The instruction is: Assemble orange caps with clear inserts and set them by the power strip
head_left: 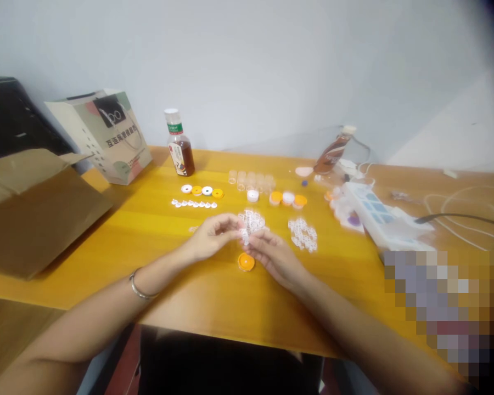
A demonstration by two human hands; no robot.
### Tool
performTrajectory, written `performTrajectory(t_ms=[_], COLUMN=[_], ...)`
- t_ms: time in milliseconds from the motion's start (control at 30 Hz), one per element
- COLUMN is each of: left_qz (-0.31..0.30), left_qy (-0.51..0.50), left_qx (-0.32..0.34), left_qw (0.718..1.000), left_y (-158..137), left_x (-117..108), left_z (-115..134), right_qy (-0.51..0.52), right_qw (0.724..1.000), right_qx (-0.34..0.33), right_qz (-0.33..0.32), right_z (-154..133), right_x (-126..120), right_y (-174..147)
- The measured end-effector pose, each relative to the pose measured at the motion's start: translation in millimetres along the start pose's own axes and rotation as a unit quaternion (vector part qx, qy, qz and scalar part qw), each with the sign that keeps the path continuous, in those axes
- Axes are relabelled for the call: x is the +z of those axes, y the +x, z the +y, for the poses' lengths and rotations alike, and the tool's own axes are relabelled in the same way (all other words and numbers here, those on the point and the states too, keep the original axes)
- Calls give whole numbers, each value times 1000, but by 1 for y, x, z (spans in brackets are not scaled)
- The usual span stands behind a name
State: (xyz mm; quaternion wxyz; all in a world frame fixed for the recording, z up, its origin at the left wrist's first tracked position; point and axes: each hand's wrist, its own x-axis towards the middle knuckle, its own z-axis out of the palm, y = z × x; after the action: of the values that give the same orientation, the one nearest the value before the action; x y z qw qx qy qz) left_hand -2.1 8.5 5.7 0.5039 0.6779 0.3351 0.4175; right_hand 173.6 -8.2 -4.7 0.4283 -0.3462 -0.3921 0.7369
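Above the middle of the table, my left hand and my right hand meet, fingertips closed on a small white plastic piece. Its exact shape is blurred. Just below the fingers lies an orange round cap. A pile of white openwork pieces shows behind my fingertips, partly hidden by them. To the right of it is a second group of white pieces. Farther back stand several clear small cups, with a white cap in front of them.
White and orange caps lie in a row at left, above a line of small white parts. Orange caps sit at right. Around them are a cardboard box, paper bag, drink bottles and a white tray with cables.
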Motion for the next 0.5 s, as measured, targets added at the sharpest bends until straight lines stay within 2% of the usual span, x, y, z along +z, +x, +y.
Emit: performTrajectory(t_ms=[133, 200, 267, 367, 500], left_qz=[-16, -10, 14, 23, -12], left_qy=[37, 91, 172, 317, 452], left_qx=[27, 46, 68, 110, 126], left_qw=[999, 995, 983, 942, 883], left_y=[1, 2, 3, 5, 8], left_x=[-2, -5, -8, -12, -10], left_z=[-1, -5, -11, -22, -33], right_qy=[19, 17, 16, 19, 26], right_qw=[999, 1000, 998, 990, 989], right_qx=[28, 1, -43, -83, -73], right_qz=[-16, 1, 47, 112, 129], right_z=[0, 1, 1, 2, 5], right_x=[-3, -4, -5, -7, -8], right_y=[1, 3, 4, 7, 8])
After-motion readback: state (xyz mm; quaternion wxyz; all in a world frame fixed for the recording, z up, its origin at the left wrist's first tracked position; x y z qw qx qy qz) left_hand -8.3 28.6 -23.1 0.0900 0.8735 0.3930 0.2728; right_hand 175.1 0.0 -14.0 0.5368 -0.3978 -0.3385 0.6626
